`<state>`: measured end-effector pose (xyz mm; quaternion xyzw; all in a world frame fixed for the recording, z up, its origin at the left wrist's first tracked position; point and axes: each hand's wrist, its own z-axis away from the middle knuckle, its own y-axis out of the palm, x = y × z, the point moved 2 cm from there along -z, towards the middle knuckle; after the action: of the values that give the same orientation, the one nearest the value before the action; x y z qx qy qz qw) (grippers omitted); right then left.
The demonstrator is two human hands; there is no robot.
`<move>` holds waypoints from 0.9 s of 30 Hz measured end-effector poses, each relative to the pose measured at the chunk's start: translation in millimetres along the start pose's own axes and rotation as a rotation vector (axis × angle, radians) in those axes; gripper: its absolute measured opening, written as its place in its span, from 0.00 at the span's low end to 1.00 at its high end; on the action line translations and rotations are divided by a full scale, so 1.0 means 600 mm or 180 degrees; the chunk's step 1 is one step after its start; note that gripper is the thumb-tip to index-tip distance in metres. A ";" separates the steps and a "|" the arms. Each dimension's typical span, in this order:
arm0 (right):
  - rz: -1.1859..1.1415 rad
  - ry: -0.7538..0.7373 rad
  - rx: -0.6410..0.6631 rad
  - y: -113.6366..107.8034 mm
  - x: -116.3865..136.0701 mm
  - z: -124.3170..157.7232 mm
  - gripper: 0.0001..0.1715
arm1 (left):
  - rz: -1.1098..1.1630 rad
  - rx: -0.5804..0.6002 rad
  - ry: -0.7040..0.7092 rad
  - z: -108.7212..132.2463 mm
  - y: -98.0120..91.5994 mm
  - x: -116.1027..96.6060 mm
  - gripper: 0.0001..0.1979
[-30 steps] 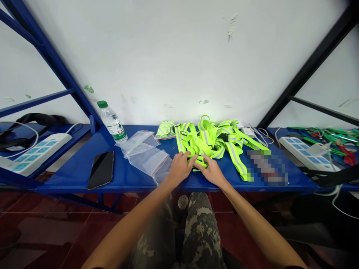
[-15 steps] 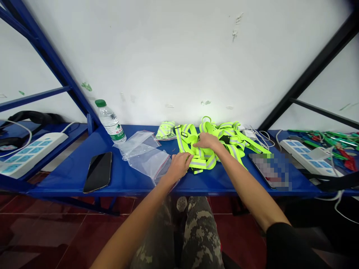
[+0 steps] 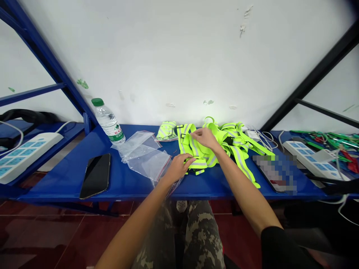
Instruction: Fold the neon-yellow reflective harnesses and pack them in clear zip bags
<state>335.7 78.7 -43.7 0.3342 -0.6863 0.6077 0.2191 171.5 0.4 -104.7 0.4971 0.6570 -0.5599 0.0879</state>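
**My right hand [image 3: 206, 137] has shifted to the far side of the hi-vis vest bundle [image 3: 200, 154].**
The bundle lies under and between my hands. My left hand [image 3: 176, 168] pinches its near strap narrowly; I cannot tell whether my right is holding.

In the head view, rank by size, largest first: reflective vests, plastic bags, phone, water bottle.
Reflective vests, then plastic bags. The phone and water bottle look alike; the bottle stands farther away, so I cannot rank them.

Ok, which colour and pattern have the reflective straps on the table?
The reflective straps are bright yellow-green with a silver-grey stripe; the head view shows them best.
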 end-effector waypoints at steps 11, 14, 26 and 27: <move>0.2254 0.0762 0.1035 -0.034 -0.001 0.011 0.17 | 0.0528 -0.0038 -0.0308 -0.002 -0.005 0.001 0.15; 0.1653 0.0595 0.1096 -0.029 -0.008 -0.014 0.08 | 0.0857 -0.0052 -0.0440 -0.001 -0.010 0.003 0.15; -0.0311 -0.0346 -0.0215 0.091 -0.058 -0.012 0.21 | 0.1261 -0.0215 -0.0658 -0.003 -0.016 0.013 0.14; -0.0232 -0.0390 -0.0095 0.085 -0.060 -0.008 0.21 | 0.1195 -0.0177 -0.0623 -0.005 -0.014 0.011 0.13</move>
<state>322.5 92.4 -103.5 0.3923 -0.6947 0.5674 0.2037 163.5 7.1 -102.7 0.5514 0.5564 -0.5610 0.2677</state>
